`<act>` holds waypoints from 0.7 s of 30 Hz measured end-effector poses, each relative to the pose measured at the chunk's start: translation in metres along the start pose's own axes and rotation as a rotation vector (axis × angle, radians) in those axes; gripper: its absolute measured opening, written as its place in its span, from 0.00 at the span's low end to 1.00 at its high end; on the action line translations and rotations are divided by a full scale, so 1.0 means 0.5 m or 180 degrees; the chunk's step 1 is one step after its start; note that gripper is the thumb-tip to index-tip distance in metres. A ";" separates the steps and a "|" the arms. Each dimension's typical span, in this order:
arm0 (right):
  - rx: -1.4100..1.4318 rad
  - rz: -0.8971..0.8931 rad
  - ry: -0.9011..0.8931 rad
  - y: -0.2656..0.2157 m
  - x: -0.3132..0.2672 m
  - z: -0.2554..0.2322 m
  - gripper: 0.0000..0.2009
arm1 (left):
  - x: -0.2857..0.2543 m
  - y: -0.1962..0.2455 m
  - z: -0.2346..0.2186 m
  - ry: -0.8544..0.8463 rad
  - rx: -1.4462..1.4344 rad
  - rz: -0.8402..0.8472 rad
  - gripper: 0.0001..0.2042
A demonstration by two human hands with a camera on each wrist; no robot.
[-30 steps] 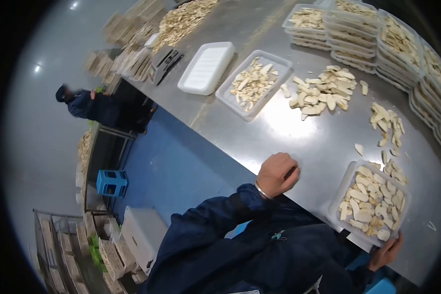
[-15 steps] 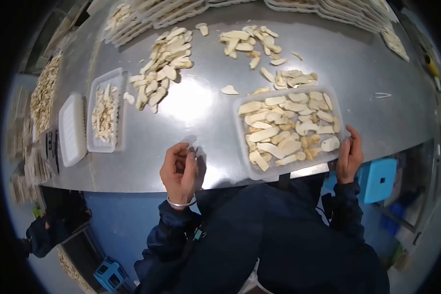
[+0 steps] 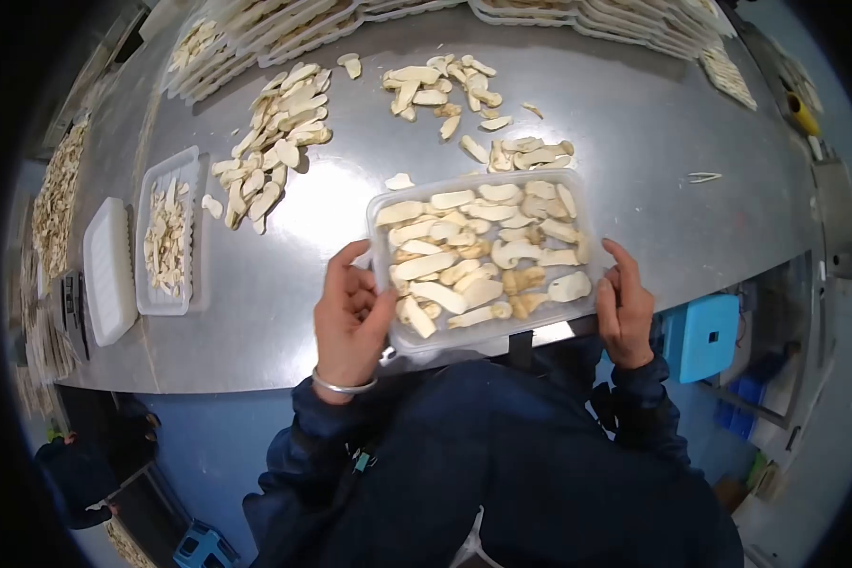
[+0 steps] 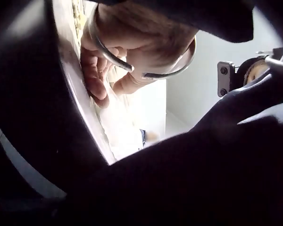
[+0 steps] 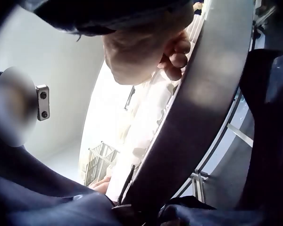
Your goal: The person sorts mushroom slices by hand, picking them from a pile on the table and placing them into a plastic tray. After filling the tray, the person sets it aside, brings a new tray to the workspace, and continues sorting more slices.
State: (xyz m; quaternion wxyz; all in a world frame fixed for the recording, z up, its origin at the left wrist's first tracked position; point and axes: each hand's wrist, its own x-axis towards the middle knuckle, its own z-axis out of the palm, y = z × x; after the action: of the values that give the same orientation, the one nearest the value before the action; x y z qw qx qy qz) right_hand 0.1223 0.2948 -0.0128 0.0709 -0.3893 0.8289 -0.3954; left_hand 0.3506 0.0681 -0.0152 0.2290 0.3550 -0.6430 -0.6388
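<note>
A clear plastic tray (image 3: 381,256) filled with pale sliced pieces (image 3: 516,251) in rough rows stands at the near edge of the metal table. My left hand (image 3: 348,317) grips its left side, thumb at the near-left corner and fingers bent along the wall. On the opposite side my right hand (image 3: 627,308) holds the tray's right wall near the front corner. The left wrist view has my left hand (image 4: 134,47) at a bright pale edge; in the right wrist view the fingers of my right hand (image 5: 148,52) are curled beside the tray. Overexposure hides the exact contact.
Loose slices (image 3: 279,133) lie in piles behind the tray. At left stand another tray (image 3: 196,246) with small pieces and a white container (image 3: 111,275). Stacked filled trays (image 3: 298,38) line the back. Tweezers (image 3: 704,177) lie at right, a blue stool (image 3: 702,336) below.
The filled tray has slid left along the table, with my right hand following at its side. My left hand has come from beside the tray to its left wall. The head view has turned and shifted.
</note>
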 end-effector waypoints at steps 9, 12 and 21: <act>-0.0830 -0.0454 0.0022 -0.029 0.169 -0.062 0.15 | -0.023 -0.015 -0.113 0.0458 0.0384 0.0092 0.24; -0.1020 -0.0668 -0.0414 -0.049 0.236 -0.054 0.15 | -0.042 -0.022 -0.113 0.0745 0.0596 0.0267 0.22; -0.1623 -0.1083 -0.0785 -0.042 0.319 0.053 0.09 | -0.079 -0.067 -0.098 0.1263 0.0879 0.0993 0.16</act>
State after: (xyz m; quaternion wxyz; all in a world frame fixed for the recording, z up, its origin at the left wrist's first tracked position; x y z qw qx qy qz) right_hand 0.0365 0.1591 0.0147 0.0040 -0.5723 0.8094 -0.1312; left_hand 0.4182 0.0675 -0.0380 0.3954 0.3977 -0.7134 -0.4202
